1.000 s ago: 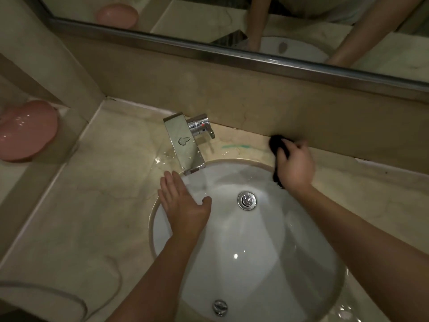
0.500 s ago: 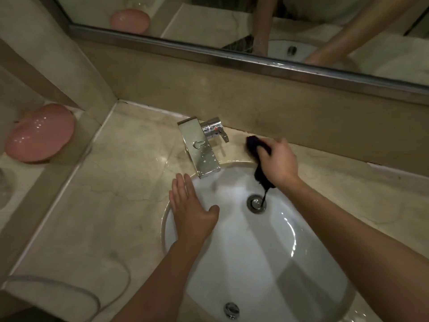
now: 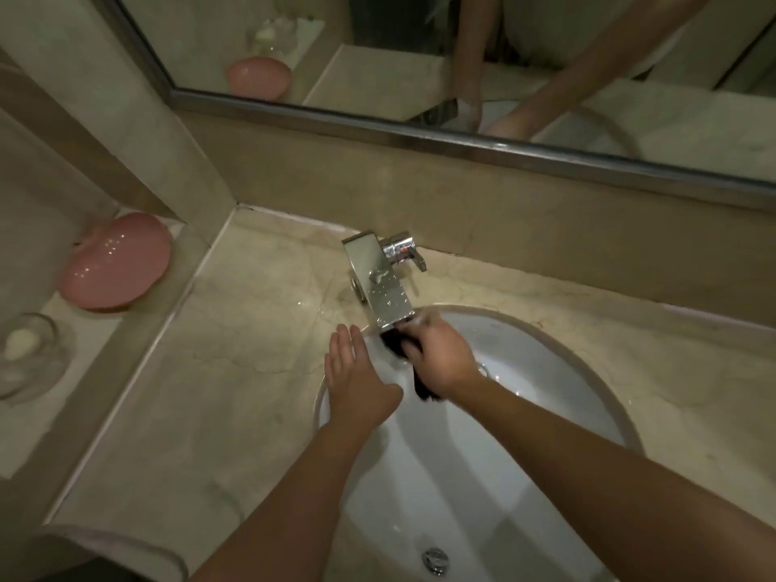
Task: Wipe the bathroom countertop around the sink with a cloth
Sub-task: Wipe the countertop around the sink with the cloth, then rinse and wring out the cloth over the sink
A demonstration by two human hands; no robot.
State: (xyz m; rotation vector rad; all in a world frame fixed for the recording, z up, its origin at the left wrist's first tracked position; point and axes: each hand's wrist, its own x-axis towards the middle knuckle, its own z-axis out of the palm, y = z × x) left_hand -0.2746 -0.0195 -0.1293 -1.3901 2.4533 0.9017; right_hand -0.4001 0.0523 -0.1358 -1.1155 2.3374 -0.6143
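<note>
My right hand [image 3: 441, 357] grips a dark cloth [image 3: 397, 345] just under the spout of the chrome faucet [image 3: 384, 289], over the white sink [image 3: 525, 413]. Part of the cloth hangs down below my palm into the basin. My left hand [image 3: 357, 378] lies flat with straight fingers on the sink's left rim, beside the cloth. The beige marble countertop [image 3: 235, 371] surrounds the sink and shows wet patches to the left of the faucet.
A pink dish [image 3: 115, 266] and a clear glass soap dish [image 3: 25, 354] sit on the lower left ledge. A mirror [image 3: 420, 56] runs along the back wall above a marble backsplash. A pale curved object [image 3: 109, 539] lies at the counter's front left.
My right hand has carried the cloth leftward from the counter behind the sink, past the faucet handle, to under the spout. My left hand has stayed on the rim.
</note>
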